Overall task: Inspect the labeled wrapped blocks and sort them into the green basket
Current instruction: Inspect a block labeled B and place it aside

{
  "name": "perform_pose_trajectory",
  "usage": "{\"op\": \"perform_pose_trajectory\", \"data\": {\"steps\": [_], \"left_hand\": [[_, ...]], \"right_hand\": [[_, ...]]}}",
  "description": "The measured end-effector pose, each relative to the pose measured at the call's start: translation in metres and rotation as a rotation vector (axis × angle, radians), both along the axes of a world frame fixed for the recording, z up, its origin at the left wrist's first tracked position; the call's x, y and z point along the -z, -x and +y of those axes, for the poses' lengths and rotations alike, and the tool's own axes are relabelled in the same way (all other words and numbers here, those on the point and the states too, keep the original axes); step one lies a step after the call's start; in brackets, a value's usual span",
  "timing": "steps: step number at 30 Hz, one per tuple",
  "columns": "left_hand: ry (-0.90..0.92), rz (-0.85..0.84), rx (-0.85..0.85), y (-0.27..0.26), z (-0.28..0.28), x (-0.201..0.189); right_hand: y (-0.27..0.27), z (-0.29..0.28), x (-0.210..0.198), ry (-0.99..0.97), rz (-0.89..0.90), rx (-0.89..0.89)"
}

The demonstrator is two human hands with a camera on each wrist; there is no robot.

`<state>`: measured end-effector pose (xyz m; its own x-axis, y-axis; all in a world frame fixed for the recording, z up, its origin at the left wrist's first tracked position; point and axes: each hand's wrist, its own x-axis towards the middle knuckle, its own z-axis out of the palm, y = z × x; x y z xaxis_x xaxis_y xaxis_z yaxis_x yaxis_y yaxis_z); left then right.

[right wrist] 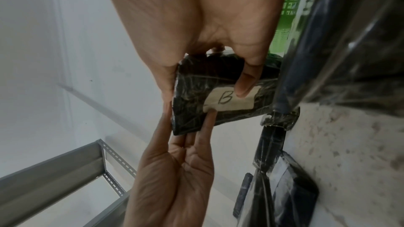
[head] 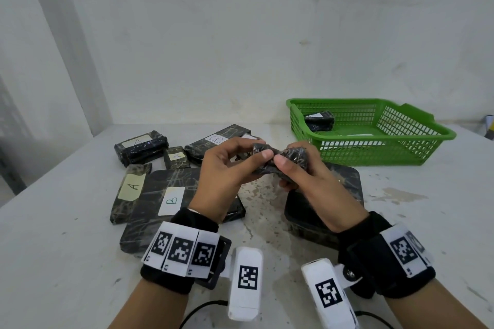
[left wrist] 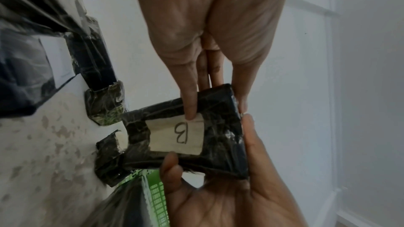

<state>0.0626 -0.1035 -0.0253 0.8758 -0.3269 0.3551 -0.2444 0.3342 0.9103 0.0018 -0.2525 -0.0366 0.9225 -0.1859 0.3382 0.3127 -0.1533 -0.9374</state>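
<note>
I hold a small black wrapped block (head: 278,161) above the table's middle with both hands. My left hand (head: 260,149) pinches its left end and my right hand (head: 291,165) grips its right end. In the left wrist view the block (left wrist: 220,144) shows a white label (left wrist: 181,133) marked B, with my left hand (left wrist: 215,108) above it and the right hand (left wrist: 218,192) below. The right wrist view shows the same block (right wrist: 192,115), its B label (right wrist: 229,101) and my right hand (right wrist: 210,82). The green basket (head: 374,152) stands at the back right with one wrapped block (head: 319,120) inside.
Several wrapped blocks lie on the grey table (head: 66,262): a long A block (head: 131,189), a large B block (head: 165,195), a small A block (head: 176,157), another B block (head: 216,141) and a large block (head: 344,181) under my right hand. A wall stands behind.
</note>
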Motion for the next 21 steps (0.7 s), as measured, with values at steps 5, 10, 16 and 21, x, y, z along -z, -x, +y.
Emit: {"op": "perform_pose_trajectory", "data": {"steps": [5, 10, 16, 21], "left_hand": [[0.103, 0.066, -0.030, -0.005, 0.001, -0.001], [0.317, 0.211, -0.047, -0.013, 0.009, -0.003], [0.408, 0.359, -0.016, -0.014, 0.010, -0.004], [0.485, 0.496, 0.028, -0.012, 0.012, -0.008]], "right_hand": [[0.001, -0.001, -0.002, 0.015, 0.024, -0.025], [0.002, -0.013, 0.000, 0.043, 0.035, 0.129], [-0.003, -0.029, 0.005, 0.041, -0.065, 0.311], [-0.007, -0.041, -0.002, -0.100, -0.063, 0.324]]}}
